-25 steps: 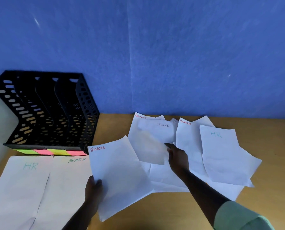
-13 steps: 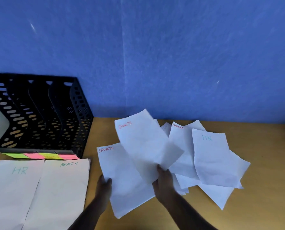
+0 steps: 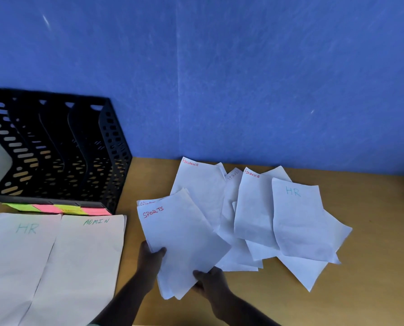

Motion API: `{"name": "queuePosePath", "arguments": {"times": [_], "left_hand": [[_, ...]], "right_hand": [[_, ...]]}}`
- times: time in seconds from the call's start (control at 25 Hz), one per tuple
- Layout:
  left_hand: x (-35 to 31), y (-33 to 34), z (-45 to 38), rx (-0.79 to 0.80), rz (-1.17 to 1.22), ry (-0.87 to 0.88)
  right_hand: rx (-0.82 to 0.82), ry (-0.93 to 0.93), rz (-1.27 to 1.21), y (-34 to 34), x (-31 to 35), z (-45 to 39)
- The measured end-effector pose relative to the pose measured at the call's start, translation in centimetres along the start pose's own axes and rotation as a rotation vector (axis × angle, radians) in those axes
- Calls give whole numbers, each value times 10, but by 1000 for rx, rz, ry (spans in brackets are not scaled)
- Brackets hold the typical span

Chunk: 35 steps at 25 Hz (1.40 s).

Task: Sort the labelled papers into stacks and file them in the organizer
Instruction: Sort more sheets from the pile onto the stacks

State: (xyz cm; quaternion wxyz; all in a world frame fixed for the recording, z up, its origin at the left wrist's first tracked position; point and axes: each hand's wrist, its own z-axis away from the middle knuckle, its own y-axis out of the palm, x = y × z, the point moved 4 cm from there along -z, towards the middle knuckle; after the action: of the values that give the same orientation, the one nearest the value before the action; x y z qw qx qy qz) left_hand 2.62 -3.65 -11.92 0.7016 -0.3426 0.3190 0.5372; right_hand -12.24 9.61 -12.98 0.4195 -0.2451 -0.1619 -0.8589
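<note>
Second SPORTS sheet (image 3: 182, 243) now atop 1st; L hand (image 3: 149, 260) & R hand (image 3: 211, 282) both pinch the pair.

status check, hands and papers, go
Left hand and right hand both grip SPORTS sheets. Loose pile unsorted. Organizer holds no papers.
</note>
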Motion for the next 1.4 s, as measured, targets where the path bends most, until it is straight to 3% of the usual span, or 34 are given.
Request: {"name": "queuePosePath", "arguments": {"times": [0.08, 0.16, 0.28, 0.36, 0.44, 0.52, 0.72, 0.84, 0.96, 1.08, 1.4], "left_hand": [[-2, -1, 2, -58, -65, -14], [-6, -2, 6, -75, -87, 5], [-17, -5, 14, -63, -72, 109], [-27, -5, 23, -46, -44, 185], [-39, 0, 34, -15, -15, 264], [-57, 11, 48, 9, 27, 359], [-101, 35, 83, -81, -21, 693], [-101, 43, 92, -165, -136, 826], [-76, 45, 79, -245, -313, 740], [-50, 41, 62, -252, -333, 558], [-57, 24, 52, -353, -333, 549]], "right_hand": [[-95, -50, 106, -13, 5, -2], [-296, -128, 170, -36, 23, -4], [-622, -423, 300, -72, 68, 2], [-507, -583, 392, -74, 102, 3], [-163, -552, 423, -63, 127, 0], [39, -559, 473, -49, 143, 5], [-233, -970, 297, -29, 145, 41], [-238, -1050, 212, -23, 122, 49], [-170, -926, 432, -25, 100, 30], [-206, -881, 576, -35, 96, 13], [-207, -814, 454, -54, 117, 0]]}}
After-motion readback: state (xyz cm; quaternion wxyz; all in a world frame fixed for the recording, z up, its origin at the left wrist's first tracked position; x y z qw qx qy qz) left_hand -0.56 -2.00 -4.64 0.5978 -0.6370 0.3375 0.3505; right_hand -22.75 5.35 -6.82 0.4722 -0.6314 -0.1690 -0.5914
